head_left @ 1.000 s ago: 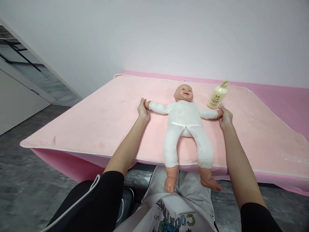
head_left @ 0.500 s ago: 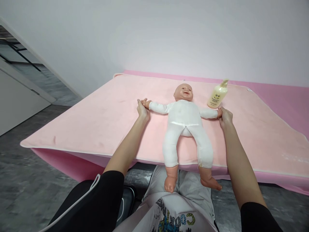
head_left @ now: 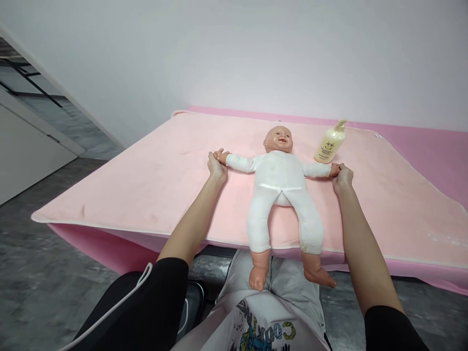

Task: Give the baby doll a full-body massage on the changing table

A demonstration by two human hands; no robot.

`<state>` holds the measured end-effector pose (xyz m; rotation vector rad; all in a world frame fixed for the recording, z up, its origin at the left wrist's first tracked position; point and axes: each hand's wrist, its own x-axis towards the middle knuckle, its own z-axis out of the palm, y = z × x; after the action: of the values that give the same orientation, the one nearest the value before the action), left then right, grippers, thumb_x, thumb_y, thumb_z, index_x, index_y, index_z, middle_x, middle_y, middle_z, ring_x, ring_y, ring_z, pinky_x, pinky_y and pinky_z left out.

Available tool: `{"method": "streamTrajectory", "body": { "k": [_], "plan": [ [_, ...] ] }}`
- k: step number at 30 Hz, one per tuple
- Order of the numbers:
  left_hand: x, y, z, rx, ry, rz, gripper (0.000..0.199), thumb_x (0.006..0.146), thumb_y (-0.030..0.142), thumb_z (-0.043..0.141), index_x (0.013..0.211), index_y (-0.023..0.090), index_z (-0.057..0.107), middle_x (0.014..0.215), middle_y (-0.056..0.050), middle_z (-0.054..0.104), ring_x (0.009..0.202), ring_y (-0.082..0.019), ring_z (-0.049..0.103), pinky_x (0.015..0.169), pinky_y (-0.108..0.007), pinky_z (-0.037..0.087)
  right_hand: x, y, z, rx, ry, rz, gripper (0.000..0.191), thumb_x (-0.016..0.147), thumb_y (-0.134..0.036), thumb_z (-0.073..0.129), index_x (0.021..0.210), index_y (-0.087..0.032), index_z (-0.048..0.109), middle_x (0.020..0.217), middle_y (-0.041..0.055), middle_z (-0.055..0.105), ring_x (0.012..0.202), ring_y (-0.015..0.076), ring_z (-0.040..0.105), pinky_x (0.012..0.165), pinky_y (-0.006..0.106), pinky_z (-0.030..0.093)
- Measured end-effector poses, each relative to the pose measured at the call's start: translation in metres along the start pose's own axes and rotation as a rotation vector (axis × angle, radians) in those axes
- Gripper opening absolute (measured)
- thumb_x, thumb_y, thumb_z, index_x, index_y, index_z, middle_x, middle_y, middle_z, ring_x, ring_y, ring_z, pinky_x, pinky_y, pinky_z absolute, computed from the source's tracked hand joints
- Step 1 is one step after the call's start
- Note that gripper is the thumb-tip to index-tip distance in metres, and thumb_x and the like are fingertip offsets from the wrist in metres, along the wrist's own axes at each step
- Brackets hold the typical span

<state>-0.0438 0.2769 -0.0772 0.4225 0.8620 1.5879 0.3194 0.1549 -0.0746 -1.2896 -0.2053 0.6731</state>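
A pale wall rises behind, with a white panel and mottled grey floor at left.

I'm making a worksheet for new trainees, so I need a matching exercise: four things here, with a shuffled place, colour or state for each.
1. Bottle
2. Doll
3. Blanket
4. Left hand

A. Lying face up
B. Touching the doll's hand farther from the bottle
C. Pale yellow
D. Light pink, beneath the doll

Pairs: 1-C; 2-A; 3-D; 4-B
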Motion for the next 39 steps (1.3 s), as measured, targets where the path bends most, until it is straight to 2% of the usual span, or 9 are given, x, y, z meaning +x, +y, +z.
{"method": "streamTrajectory", "body": {
  "k": [5, 9, 12, 14, 17, 21, 28, 34, 39],
  "plan": [
    [-0.001, 0.001, -0.001, 0.012, -0.006, -0.007, 0.048, 0.091, 0.041, 0.023, 0.099, 0.01, 0.059, 0.068, -0.008, 0.063, 0.071, -0.014, 0.062, 0.082, -0.028, 0.047, 0.002, 0.0, 0.001, 0.064, 0.07, 0.009, 0.025, 0.088, -0.024, 0.04, 0.065, -0.018, 0.048, 0.06, -0.0036, 0.054, 0.053, 0.0087, 0.053, 0.049, 0.022, 0.05],
    [0.002, 0.0, -0.002, -0.003, -0.005, 0.004, 0.053, 0.091, 0.048, 0.022, 0.099, 0.012, 0.059, 0.076, -0.01, 0.064, 0.078, -0.014, 0.062, 0.084, -0.028, 0.046, 0.005, -0.001, 0.0, 0.069, 0.057, 0.011, 0.038, 0.092, -0.04, 0.032, 0.066, -0.019, 0.049, 0.063, -0.0018, 0.055, 0.055, 0.0104, 0.056, 0.052, 0.026, 0.052],
    [0.004, 0.0, -0.002, -0.036, 0.023, 0.018, 0.058, 0.09, 0.053, 0.017, 0.095, 0.013, 0.059, 0.081, -0.01, 0.063, 0.082, -0.014, 0.062, 0.085, -0.028, 0.046, 0.004, -0.002, -0.001, 0.043, -0.005, 0.001, 0.039, 0.089, -0.049, 0.039, 0.066, -0.019, 0.049, 0.063, -0.002, 0.054, 0.055, 0.0108, 0.055, 0.052, 0.026, 0.052],
    [0.004, 0.0, -0.002, -0.045, 0.025, 0.026, 0.058, 0.089, 0.055, 0.018, 0.09, 0.014, 0.059, 0.08, -0.01, 0.062, 0.083, -0.014, 0.062, 0.086, -0.029, 0.046, 0.0, -0.002, -0.002, 0.032, -0.028, -0.016, 0.028, 0.084, -0.039, 0.051, 0.066, -0.018, 0.05, 0.063, -0.003, 0.054, 0.055, 0.0103, 0.054, 0.052, 0.025, 0.052],
    [0.001, -0.001, -0.003, -0.024, -0.023, 0.049, 0.037, 0.084, 0.05, 0.045, 0.081, 0.016, 0.057, 0.074, -0.005, 0.06, 0.078, -0.013, 0.06, 0.083, -0.028, 0.047, -0.006, -0.003, -0.003, -0.007, -0.055, -0.048, 0.008, 0.072, -0.016, 0.061, 0.068, -0.016, 0.054, 0.065, -0.0043, 0.054, 0.057, 0.0095, 0.053, 0.052, 0.023, 0.051],
    [-0.004, -0.001, -0.002, 0.024, -0.076, 0.103, 0.018, 0.064, 0.019, 0.07, 0.072, 0.016, 0.054, 0.067, 0.001, 0.057, 0.069, -0.009, 0.056, 0.077, -0.024, 0.047, -0.007, -0.002, -0.004, -0.035, -0.078, -0.045, 0.006, 0.07, -0.012, 0.061, 0.07, -0.015, 0.055, 0.066, -0.0035, 0.056, 0.06, 0.0098, 0.054, 0.05, 0.021, 0.051],
    [-0.004, -0.001, -0.001, 0.047, -0.052, 0.059, 0.018, 0.069, 0.024, 0.066, 0.066, 0.017, 0.05, 0.067, 0.002, 0.054, 0.064, -0.008, 0.055, 0.073, -0.025, 0.047, -0.003, 0.001, -0.003, -0.028, -0.021, -0.07, 0.017, 0.077, -0.022, 0.062, 0.066, -0.016, 0.051, 0.061, -0.0051, 0.053, 0.054, 0.0078, 0.052, 0.048, 0.02, 0.05],
    [-0.007, 0.001, -0.001, 0.055, -0.036, 0.042, 0.022, 0.081, 0.037, 0.056, 0.08, 0.015, 0.057, 0.076, -0.003, 0.059, 0.071, -0.01, 0.058, 0.079, -0.028, 0.047, -0.008, -0.005, 0.003, -0.01, 0.113, -0.029, 0.035, 0.093, -0.027, 0.035, 0.066, -0.016, 0.055, 0.065, -0.0004, 0.059, 0.054, 0.0094, 0.056, 0.05, 0.024, 0.052],
    [-0.005, 0.0, -0.001, 0.034, -0.021, 0.027, 0.031, 0.085, 0.042, 0.047, 0.087, 0.014, 0.059, 0.086, -0.007, 0.062, 0.082, -0.013, 0.06, 0.084, -0.029, 0.047, -0.006, -0.004, 0.003, 0.014, 0.128, -0.048, 0.04, 0.095, -0.031, 0.031, 0.065, -0.017, 0.054, 0.064, -0.0002, 0.059, 0.054, 0.0094, 0.056, 0.051, 0.024, 0.051]
  ]
}}
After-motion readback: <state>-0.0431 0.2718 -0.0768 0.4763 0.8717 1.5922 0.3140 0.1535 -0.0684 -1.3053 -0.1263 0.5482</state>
